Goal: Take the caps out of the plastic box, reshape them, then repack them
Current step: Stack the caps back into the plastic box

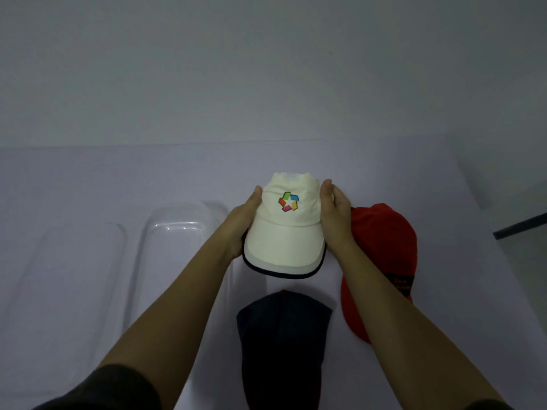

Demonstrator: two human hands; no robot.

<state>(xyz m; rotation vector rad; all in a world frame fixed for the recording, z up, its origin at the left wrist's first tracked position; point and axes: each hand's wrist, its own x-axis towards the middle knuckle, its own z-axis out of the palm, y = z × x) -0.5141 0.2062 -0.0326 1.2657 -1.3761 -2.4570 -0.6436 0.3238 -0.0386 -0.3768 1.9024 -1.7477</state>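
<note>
A cream cap (pixel 285 235) with a colourful logo and a dark-edged brim is held up over the middle of the table, brim toward me. My left hand (pixel 244 224) grips its left side and my right hand (pixel 336 217) grips its right side, thumbs on the crown. A red cap (pixel 384 250) lies on the table to the right, partly behind my right forearm. A dark navy cap (pixel 281 344) lies flat in front, between my forearms. The clear plastic box (pixel 177 229) stands empty to the left.
A clear lid (pixel 80 261) lies flat left of the box. The white table (pixel 384 173) meets a pale wall at the back. A dark object (pixel 521 227) juts in past the table's right edge.
</note>
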